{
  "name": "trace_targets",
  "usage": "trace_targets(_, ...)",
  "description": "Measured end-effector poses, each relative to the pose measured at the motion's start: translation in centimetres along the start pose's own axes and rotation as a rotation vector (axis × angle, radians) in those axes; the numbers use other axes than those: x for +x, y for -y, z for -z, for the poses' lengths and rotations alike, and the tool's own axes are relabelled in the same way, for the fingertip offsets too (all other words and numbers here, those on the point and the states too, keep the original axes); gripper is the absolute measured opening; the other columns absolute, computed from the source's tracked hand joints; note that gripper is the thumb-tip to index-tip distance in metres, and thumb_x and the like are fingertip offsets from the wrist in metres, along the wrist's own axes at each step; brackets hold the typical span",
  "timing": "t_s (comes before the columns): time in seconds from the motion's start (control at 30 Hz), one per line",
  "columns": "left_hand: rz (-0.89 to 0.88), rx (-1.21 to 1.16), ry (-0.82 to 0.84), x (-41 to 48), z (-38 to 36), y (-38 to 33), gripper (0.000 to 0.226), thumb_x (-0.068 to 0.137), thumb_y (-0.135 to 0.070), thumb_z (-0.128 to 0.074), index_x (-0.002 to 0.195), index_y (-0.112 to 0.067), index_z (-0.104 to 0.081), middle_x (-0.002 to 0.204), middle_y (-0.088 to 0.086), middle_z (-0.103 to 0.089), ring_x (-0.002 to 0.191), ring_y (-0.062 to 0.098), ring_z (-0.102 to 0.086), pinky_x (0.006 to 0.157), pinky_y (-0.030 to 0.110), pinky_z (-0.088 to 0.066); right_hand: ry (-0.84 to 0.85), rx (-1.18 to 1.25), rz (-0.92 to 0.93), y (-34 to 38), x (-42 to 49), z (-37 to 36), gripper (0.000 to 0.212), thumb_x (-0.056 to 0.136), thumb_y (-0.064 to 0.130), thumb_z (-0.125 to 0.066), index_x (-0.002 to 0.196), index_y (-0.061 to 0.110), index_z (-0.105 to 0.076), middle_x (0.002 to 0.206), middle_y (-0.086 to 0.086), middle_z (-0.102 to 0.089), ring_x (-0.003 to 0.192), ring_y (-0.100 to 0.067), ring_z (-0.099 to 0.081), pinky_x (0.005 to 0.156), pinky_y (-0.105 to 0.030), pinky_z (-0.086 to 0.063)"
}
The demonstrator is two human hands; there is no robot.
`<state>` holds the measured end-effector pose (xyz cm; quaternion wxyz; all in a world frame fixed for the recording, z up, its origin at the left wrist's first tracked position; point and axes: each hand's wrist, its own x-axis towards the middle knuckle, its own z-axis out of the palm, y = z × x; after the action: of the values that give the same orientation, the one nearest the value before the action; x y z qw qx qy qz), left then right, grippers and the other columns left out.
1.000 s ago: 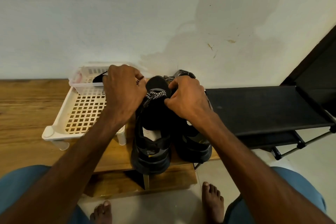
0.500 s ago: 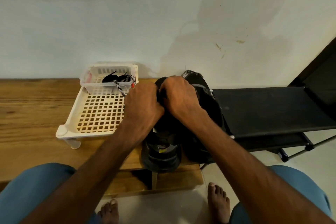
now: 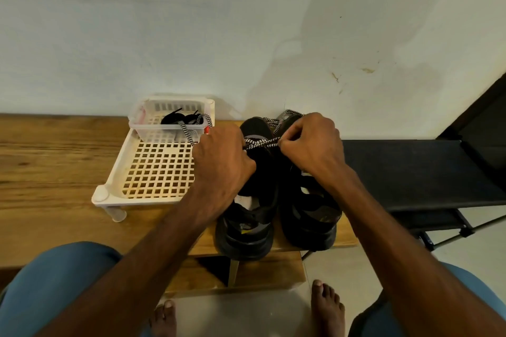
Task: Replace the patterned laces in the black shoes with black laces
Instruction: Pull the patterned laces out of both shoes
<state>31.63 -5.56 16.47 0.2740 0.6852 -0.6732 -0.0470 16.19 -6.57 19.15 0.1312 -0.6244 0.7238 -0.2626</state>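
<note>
Two black shoes stand heels toward me on a wooden bench: the left shoe point(image 3: 247, 227) and the right shoe point(image 3: 309, 216). A black-and-white patterned lace point(image 3: 261, 142) stretches taut across the left shoe's top between my hands. My left hand point(image 3: 221, 161) grips one end, my right hand point(image 3: 309, 145) pinches the other. More patterned lace point(image 3: 284, 115) loops behind the right shoe. Black laces point(image 3: 178, 119) lie in a small clear basket point(image 3: 137, 124), with another patterned strand point(image 3: 189, 131) draped over its rim.
A cream perforated plastic rack point(image 3: 153, 169) sits on the wooden bench point(image 3: 54, 161) left of the shoes and carries the basket. A black shoe rack point(image 3: 419, 169) stands at the right. A white wall is behind. My bare feet rest on the tiled floor below.
My hands have moved apart, drawing the patterned lace tight between them above the left shoe. The camera has shifted, showing the basket and both shoes more fully.
</note>
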Motion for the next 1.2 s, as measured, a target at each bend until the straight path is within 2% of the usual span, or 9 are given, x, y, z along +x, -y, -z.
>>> trace_targets(0.13, -0.031, -0.011, 0.005, 0.0, -0.2, 0.6, 0.016, 0.089, -0.028, -0.068, 0.101, -0.022, -0.076, 0.087, 0.0, -0.071, 0.08, 0.021, -0.065, 0.067, 0.031, -0.041, 0.036, -0.1, 0.282, 1.4, -0.8, -0.8, 0.028, 0.083, 0.019, -0.073, 0.111, 0.016, -0.077, 0.119, -0.002, -0.067, 0.112, -0.02, -0.06, 0.095, -0.035, -0.054)
trace_targets(0.3, -0.061, -0.018, 0.036, -0.1, -0.1, 1.0, 0.013, 0.084, -0.022, -0.061, 0.084, -0.019, -0.073, 0.067, -0.003, -0.059, 0.062, 0.017, -0.05, 0.059, 0.03, -0.036, 0.079, -0.343, 0.424, 2.5, -1.2, -3.2, 0.027, 0.096, 0.027, -0.064, 0.116, 0.011, -0.073, 0.138, -0.012, -0.054, 0.133, -0.031, -0.038, 0.107, -0.043, -0.04)
trace_targets(0.57, -0.032, -0.014, -0.003, 0.4, -0.4, 1.2, 0.019, 0.087, -0.029, -0.065, 0.095, -0.018, -0.078, 0.081, 0.006, -0.071, 0.078, 0.027, -0.067, 0.067, 0.035, -0.054, -0.035, -0.101, 0.282, 1.5, 0.5, -0.8, 0.009, 0.08, 0.022, -0.078, 0.082, 0.014, -0.083, 0.104, -0.005, -0.074, 0.101, -0.022, -0.065, 0.085, -0.036, -0.057)
trace_targets(0.67, -0.022, -0.036, 0.014, 0.4, -0.2, 1.1, 0.021, 0.085, -0.028, -0.064, 0.099, -0.02, -0.078, 0.087, 0.004, -0.073, 0.082, 0.027, -0.069, 0.075, 0.041, -0.06, -0.309, -0.01, 0.158, -0.2, 0.6, 2.4, 0.011, 0.081, 0.017, -0.076, 0.074, 0.009, -0.08, 0.089, -0.003, -0.076, 0.076, -0.014, -0.064, 0.064, -0.006, -0.044)
trace_targets(0.73, -0.025, -0.054, 0.026, 0.2, -0.1, 1.0, 0.019, 0.085, -0.028, -0.065, 0.097, -0.021, -0.079, 0.087, 0.002, -0.074, 0.083, 0.025, -0.07, 0.076, 0.042, -0.06, -0.341, 0.001, 0.082, -1.3, 0.4, 3.3, 0.012, 0.085, 0.019, -0.078, 0.076, 0.011, -0.08, 0.089, -0.002, -0.076, 0.073, -0.011, -0.059, 0.058, -0.001, -0.036)
trace_targets(0.83, -0.042, -0.056, 0.022, 0.0, 0.0, 0.9, 0.019, 0.085, -0.028, -0.066, 0.097, -0.022, -0.079, 0.086, 0.001, -0.075, 0.081, 0.024, -0.07, 0.075, 0.041, -0.06, -0.213, -0.079, 0.129, -1.7, 0.4, 1.6, 0.02, 0.088, 0.034, -0.075, 0.092, 0.014, -0.078, 0.097, -0.003, -0.074, 0.097, -0.023, -0.065, 0.083, -0.027, -0.054)
trace_targets(0.9, -0.048, -0.062, 0.02, 0.0, 0.1, 0.9, 0.021, 0.086, -0.03, -0.066, 0.099, -0.024, -0.079, 0.087, 0.002, -0.075, 0.081, 0.024, -0.07, 0.074, 0.041, -0.06, -0.12, -0.159, 0.264, -0.3, -0.1, 0.1, 0.029, 0.086, 0.04, -0.077, 0.104, 0.016, -0.076, 0.114, -0.005, -0.069, 0.115, -0.028, -0.057, 0.094, -0.042, -0.052)
trace_targets(1.0, -0.055, -0.066, 0.033, -0.1, 0.2, 0.9, 0.019, 0.083, -0.032, -0.062, 0.091, -0.025, -0.078, 0.078, -0.001, -0.071, 0.073, 0.021, -0.067, 0.067, 0.038, -0.058, 0.019, -0.303, 0.418, 2.2, -1.4, -2.0, 0.03, 0.089, 0.029, -0.074, 0.118, 0.019, -0.074, 0.147, -0.011, -0.05, 0.14, -0.031, -0.036, 0.11, -0.047, -0.039)
trace_targets(1.2, -0.066, -0.112, 0.048, 0.0, 0.7, 1.2, 0.016, 0.083, -0.025, -0.066, 0.086, -0.021, -0.08, 0.068, -0.002, -0.071, 0.063, 0.017, -0.065, 0.064, 0.033, -0.058, 0.088, -0.36, 0.36, 2.6, -0.7, -3.6, 0.022, 0.094, 0.022, -0.067, 0.113, 0.013, -0.074, 0.143, -0.01, -0.051, 0.137, -0.03, -0.036, 0.106, -0.046, -0.038)
